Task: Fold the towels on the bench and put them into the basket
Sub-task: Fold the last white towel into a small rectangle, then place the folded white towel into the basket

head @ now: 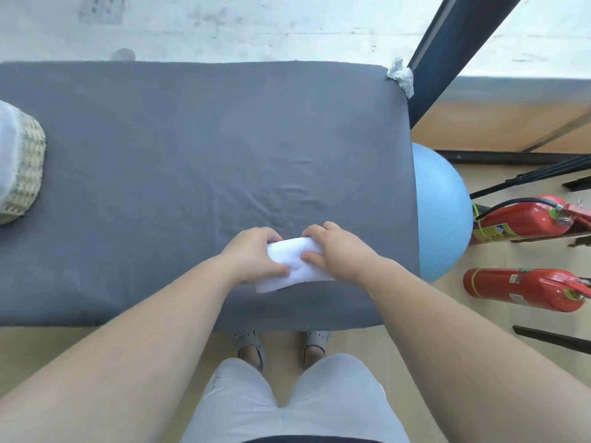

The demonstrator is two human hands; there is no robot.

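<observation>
So the white towel (295, 266) is folded down into a small packet and sits at the near edge of the bench (192, 139), a bit right of the middle, right in front of the person. Both hands are on it: the left hand (252, 255) grips its left end and the right hand (337, 251) its right end. On each hand the fingers curl over the far edge and the thumb presses on top.

The bench has a grey cloth cover with a few wrinkles near the towel. The basket (24, 167) is way over at the left end of the bench, half out of view, woven, with something white in it, can't tell what. The floor (499, 318) is light wood.

Off the right end there's a blue ball (443, 215) tucked against the bench, then two red fire extinguishers (524, 220) lying beyond it. A crumpled white wad (400, 75) sits at the far right corner, next to a dark metal post (454, 43). Nothing lies between the towel and the basket.
</observation>
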